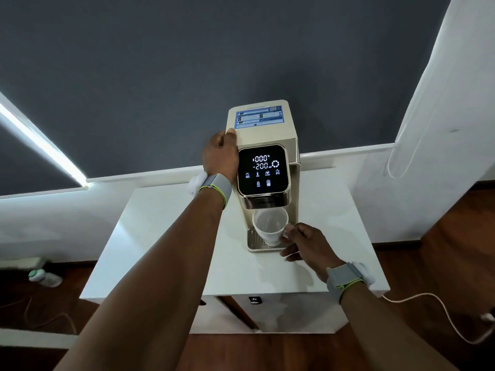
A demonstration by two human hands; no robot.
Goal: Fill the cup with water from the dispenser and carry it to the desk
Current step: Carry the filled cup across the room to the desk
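Note:
A cream water dispenser stands on a white cabinet, its black touch panel lit and reading 200 ml. A white cup rests on the metal drip tray under the spout, with a little water visible inside. My right hand pinches the cup's handle from the right. My left hand grips the dispenser's upper left side, thumb on top.
The white cabinet top extends left and right of the dispenser. A pale cable trails across the wooden floor at right. A plastic bottle lies on the floor at left. A white wall column rises at right.

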